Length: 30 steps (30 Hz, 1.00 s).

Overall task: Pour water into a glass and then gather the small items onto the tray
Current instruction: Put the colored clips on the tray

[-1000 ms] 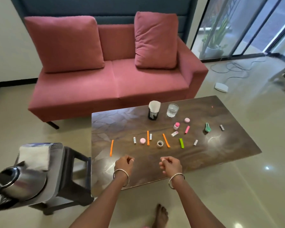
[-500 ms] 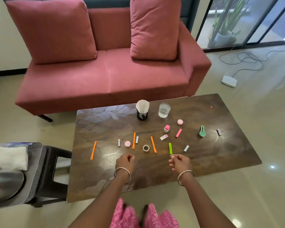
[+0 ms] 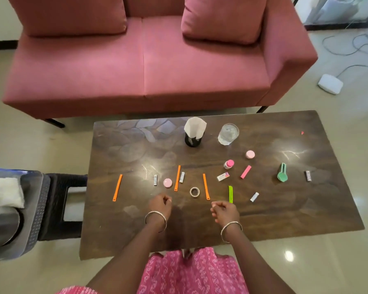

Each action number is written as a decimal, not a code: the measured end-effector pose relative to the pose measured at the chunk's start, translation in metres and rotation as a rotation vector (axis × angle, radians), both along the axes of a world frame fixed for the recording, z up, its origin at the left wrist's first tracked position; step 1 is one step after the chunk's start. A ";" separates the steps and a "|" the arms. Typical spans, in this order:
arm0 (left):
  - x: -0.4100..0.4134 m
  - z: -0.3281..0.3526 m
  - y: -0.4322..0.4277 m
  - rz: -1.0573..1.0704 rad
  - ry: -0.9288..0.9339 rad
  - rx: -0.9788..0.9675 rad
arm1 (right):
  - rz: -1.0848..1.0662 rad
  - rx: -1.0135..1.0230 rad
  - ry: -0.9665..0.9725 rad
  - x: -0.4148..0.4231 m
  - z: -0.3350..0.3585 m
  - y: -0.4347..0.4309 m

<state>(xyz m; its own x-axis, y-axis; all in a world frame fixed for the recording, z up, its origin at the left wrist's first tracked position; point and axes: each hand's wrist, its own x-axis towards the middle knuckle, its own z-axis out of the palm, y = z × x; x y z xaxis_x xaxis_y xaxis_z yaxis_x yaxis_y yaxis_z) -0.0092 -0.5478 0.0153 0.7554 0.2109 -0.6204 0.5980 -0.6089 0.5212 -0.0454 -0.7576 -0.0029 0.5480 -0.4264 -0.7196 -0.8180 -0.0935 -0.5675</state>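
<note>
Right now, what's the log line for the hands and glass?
left hand: curled, holding nothing | right hand: curled, holding nothing | glass: upright on table | small items: scattered on table

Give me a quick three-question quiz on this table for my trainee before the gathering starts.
1. True or false: as seen here, the glass stands to the right of the black cup.
2. How many orange sticks lie on the table?
3. Which lies nearest the right hand? A green stick; B glass; C black cup.
Key: 1 true; 2 three; 3 A.
</note>
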 end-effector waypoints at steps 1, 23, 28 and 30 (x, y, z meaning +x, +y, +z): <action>0.012 -0.009 -0.002 -0.007 0.011 0.009 | 0.017 -0.016 0.017 0.011 -0.009 0.000; 0.148 -0.132 -0.037 -0.203 0.276 0.257 | 0.249 -0.332 0.339 0.123 -0.122 0.009; 0.149 -0.134 -0.038 -0.202 0.287 0.278 | 0.307 -0.331 0.301 0.121 -0.122 0.005; 0.149 -0.132 -0.036 -0.202 0.292 0.262 | 0.319 -0.330 0.282 0.120 -0.120 0.003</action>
<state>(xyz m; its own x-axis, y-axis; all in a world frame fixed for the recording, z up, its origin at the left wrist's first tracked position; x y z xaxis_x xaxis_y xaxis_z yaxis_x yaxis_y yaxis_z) 0.1403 -0.5838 -0.1170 0.5987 0.2556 -0.7591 0.5528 -0.8177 0.1607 0.0744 -0.7546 -0.1232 0.4921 -0.4989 -0.7134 -0.8363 -0.4985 -0.2282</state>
